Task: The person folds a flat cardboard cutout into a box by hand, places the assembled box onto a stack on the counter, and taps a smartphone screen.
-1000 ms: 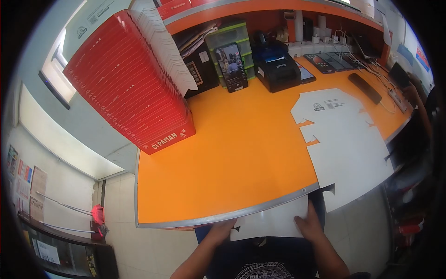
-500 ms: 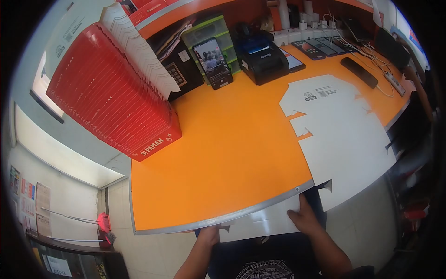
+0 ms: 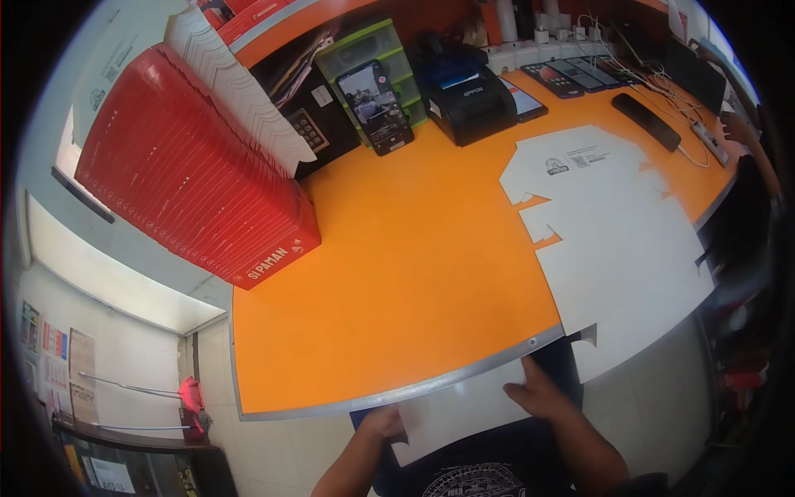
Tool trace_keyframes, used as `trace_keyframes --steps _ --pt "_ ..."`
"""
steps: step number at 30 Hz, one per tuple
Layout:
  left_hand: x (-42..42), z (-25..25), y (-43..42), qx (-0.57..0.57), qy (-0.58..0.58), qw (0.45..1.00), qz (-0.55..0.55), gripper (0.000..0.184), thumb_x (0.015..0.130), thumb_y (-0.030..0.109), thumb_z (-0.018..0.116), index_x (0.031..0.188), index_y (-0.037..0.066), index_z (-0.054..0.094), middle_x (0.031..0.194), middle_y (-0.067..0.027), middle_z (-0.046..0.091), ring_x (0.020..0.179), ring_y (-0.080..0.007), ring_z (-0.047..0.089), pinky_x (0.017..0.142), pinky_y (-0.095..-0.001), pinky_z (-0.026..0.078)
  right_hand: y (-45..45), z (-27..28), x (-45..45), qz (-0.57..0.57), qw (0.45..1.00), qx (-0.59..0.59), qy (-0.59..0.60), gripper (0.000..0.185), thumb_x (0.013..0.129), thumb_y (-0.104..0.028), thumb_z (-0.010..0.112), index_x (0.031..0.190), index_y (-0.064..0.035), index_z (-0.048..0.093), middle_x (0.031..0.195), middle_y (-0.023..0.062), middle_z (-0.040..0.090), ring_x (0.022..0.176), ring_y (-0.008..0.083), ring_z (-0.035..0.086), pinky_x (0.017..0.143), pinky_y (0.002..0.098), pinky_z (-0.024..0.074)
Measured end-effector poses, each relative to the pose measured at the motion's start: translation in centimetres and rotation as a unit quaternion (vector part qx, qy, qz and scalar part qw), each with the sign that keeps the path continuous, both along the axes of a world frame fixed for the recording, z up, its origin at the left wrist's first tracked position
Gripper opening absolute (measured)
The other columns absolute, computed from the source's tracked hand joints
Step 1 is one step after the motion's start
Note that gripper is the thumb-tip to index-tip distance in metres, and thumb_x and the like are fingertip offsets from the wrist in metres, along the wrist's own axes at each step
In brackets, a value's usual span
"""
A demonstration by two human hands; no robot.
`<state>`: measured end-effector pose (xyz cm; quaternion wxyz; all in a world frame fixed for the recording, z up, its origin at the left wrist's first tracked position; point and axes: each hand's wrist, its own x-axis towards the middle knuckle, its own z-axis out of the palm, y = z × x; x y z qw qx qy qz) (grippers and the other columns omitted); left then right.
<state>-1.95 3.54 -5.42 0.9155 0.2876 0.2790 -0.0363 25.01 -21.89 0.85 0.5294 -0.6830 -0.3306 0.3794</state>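
A white card sheet (image 3: 464,410) lies over my lap, below the front edge of the orange table (image 3: 389,282). My left hand (image 3: 383,421) grips its left end, fingers partly hidden. At the right end my right hand (image 3: 534,393) holds it, thumb on top. Flat cut-out white cardboard (image 3: 621,248) with printing and notched edges rests on the table's right side and overhangs the front. A tall stack of red folded boxes (image 3: 199,174) stands at the table's left.
Toward the back are a propped phone (image 3: 377,108), green drawers (image 3: 364,50), a black printer (image 3: 472,103), more phones (image 3: 551,80) and tangled cables. Another person's hand (image 3: 737,128) shows at the far right. A power strip (image 3: 710,142) lies near it.
The view has shifted, so the table and stack appear further left. The white sheet has tilted, its left end now lower toward my body. At the far right the other person's hand has moved.
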Motion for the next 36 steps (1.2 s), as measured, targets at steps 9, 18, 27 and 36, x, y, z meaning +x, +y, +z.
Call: trace_keyframes --steps 9,18,27,36 --pt "1.6 0.0 -1.0 0.037 0.018 0.999 -0.007 0.079 0.081 0.043 0.084 0.143 0.011 0.048 0.137 -0.0081 0.058 0.126 -0.0269 0.057 0.106 -0.0499 0.048 0.3 0.4 0.4 0.012 1.000 0.009 0.021 0.069 0.089 -0.007 0.063 0.150 0.0036 0.032 0.145 0.0219 0.047 0.138 0.0289 0.044 0.112 0.0411 0.0374" --pt "1.8 -1.0 -1.4 0.048 0.050 0.998 0.004 0.053 0.094 0.029 0.074 0.138 0.011 0.051 0.134 -0.0060 0.058 0.125 -0.0239 0.058 0.106 -0.0471 0.049 0.2 1.2 0.8 0.006 0.995 0.009 0.099 0.073 0.088 -0.007 0.065 0.151 0.0050 0.030 0.151 0.0205 0.043 0.143 0.0287 0.038 0.116 0.0407 0.0313" --pt "2.9 -1.6 -2.3 0.199 0.173 0.965 -0.014 0.037 0.101 0.025 0.065 0.132 0.008 0.055 0.126 -0.0040 0.060 0.115 -0.0178 0.060 0.100 -0.0402 0.052 0.1 0.3 0.8 0.012 0.992 0.001 0.124 0.080 0.089 -0.007 0.065 0.156 0.0046 0.023 0.156 0.0201 0.036 0.146 0.0287 0.032 0.119 0.0399 0.0273" --pt "3.9 -0.5 -3.0 0.223 0.177 0.959 0.017 0.040 0.100 0.027 0.066 0.131 0.005 0.053 0.121 -0.0069 0.062 0.110 -0.0178 0.064 0.095 -0.0397 0.055 0.2 0.5 0.9 0.014 0.989 0.003 0.144 0.081 0.087 -0.003 0.064 0.156 0.0041 0.022 0.157 0.0184 0.035 0.146 0.0264 0.031 0.118 0.0387 0.0289"
